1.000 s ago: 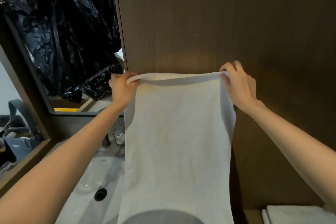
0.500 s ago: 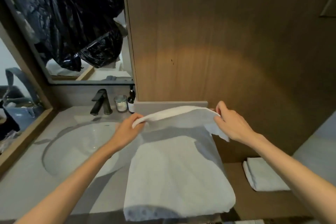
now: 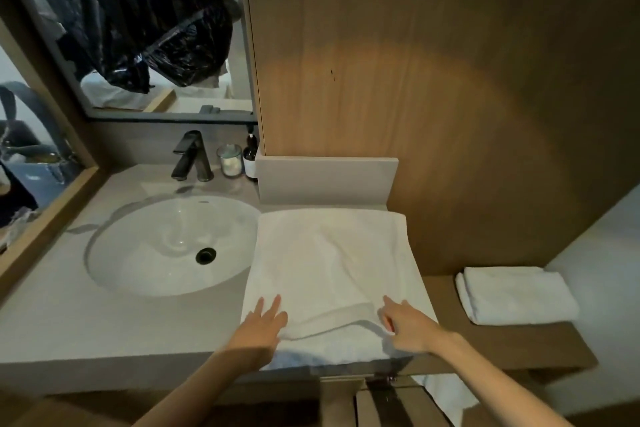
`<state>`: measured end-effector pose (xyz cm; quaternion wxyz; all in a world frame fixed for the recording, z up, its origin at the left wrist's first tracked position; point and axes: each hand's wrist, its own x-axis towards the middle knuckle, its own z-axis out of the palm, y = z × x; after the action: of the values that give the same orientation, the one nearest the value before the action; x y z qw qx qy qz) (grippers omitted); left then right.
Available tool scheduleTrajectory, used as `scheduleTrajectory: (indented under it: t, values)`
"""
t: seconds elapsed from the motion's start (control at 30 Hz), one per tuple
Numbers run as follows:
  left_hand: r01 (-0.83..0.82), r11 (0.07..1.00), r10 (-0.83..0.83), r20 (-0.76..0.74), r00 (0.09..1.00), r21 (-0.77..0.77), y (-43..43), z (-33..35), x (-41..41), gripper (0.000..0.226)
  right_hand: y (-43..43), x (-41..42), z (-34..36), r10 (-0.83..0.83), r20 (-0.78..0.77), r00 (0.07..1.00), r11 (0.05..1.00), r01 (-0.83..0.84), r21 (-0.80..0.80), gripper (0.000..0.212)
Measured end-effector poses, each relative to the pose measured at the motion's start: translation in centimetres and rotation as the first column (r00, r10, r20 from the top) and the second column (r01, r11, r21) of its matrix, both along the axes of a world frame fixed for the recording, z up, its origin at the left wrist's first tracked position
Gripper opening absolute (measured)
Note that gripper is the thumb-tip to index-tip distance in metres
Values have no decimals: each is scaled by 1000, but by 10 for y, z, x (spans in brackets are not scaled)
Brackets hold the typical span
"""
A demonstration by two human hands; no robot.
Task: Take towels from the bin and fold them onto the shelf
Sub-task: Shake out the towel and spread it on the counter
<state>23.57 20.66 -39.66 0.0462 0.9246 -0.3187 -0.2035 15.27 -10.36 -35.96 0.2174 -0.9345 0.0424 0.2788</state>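
A white towel lies spread on the grey counter to the right of the sink; its near end is doubled over into a loose fold. My left hand rests flat on the towel's near left corner, fingers straight. My right hand lies on the near right corner at the fold's edge, fingers stretched out. Part of the towel hangs over the counter's front edge. A folded white towel sits on the lower wooden shelf at the right.
A white round sink with a black tap fills the counter's left side. A glass jar and a dark bottle stand behind it. A mirror and a wooden wall panel rise at the back.
The towel came down from hanging in the air between both hands onto the counter. Both hands moved toward me to its near edge and let go of the corners they were gripping.
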Motion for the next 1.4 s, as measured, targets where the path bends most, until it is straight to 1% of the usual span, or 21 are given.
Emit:
scheduleTrajectory:
  t: [0.13,0.2,0.27,0.3,0.4,0.47,0.53,0.57,0.63,0.7,0.77,0.87,0.97,1.03,1.1,1.17,1.2,1.23,1.3,1.33,1.4]
  values:
    - [37,999,-39,86,996,20,-7,-19,20,42,-3,9,-10,58,-4,998,991,-58,-118,27]
    - [69,996,-59,165,984,-56,-12,-21,31,41,-8,19,-11,73,2,997,983,-71,-171,32]
    - [83,996,-75,230,970,-24,-20,-25,46,52,-16,29,-13,63,21,998,983,-58,-173,31]
    - [69,996,-54,241,969,-53,-23,-31,53,55,-21,33,-13,50,25,998,986,-45,-162,28]
    - [60,978,-26,169,985,-198,-33,-25,64,51,-38,42,-16,10,21,1000,998,-8,-70,24]
    - [-1,965,31,109,994,-264,-35,-14,66,36,-42,47,-12,19,-27,999,999,-20,-29,37]
    - [-130,936,154,49,987,-327,-32,-6,60,31,-36,52,-1,8,-67,998,999,-11,-46,58]
    - [-188,914,214,34,976,-359,-29,-6,56,34,-31,55,5,-4,-39,999,998,1,-68,64]
    - [-271,868,310,27,950,-417,-20,-4,44,48,-14,59,14,25,132,991,993,-9,-121,66]
    - [-357,822,401,6,916,-444,-8,-2,31,60,15,66,18,139,338,931,981,-82,-177,62]
    - [-442,771,499,2,867,-459,1,-3,21,65,50,71,15,211,454,866,975,-156,-156,58]
    - [-621,685,647,-73,759,-380,10,-4,9,59,98,78,-2,307,517,799,951,-269,-150,51]
    - [-698,632,705,-126,698,-337,14,-9,-3,40,129,83,-22,400,492,773,916,-355,-187,68]
    - [-700,641,707,-114,698,-314,15,-10,-9,31,136,88,-33,468,484,739,883,-408,-230,74]
    - [-711,657,714,-95,694,-251,14,-11,-8,26,135,94,-31,507,454,733,862,-435,-259,64]
    - [-737,643,725,-145,674,-208,11,-8,-4,25,131,99,-20,410,449,793,907,-404,-115,51]
    - [-766,603,727,-241,642,-221,8,-5,0,25,128,101,-15,357,439,825,926,-376,-47,48]
    - [-808,535,714,-378,589,-247,5,0,3,24,126,103,-11,327,437,838,933,-361,-8,45]
    - [-880,366,628,-617,474,-304,0,16,9,25,124,103,-3,199,441,875,945,-290,151,29]
    - [-900,286,576,-692,435,-328,-1,26,12,26,124,101,3,117,427,897,935,-244,257,26]
    - [-918,163,485,-781,394,-362,-5,44,16,27,121,98,14,12,421,907,929,-165,330,50]
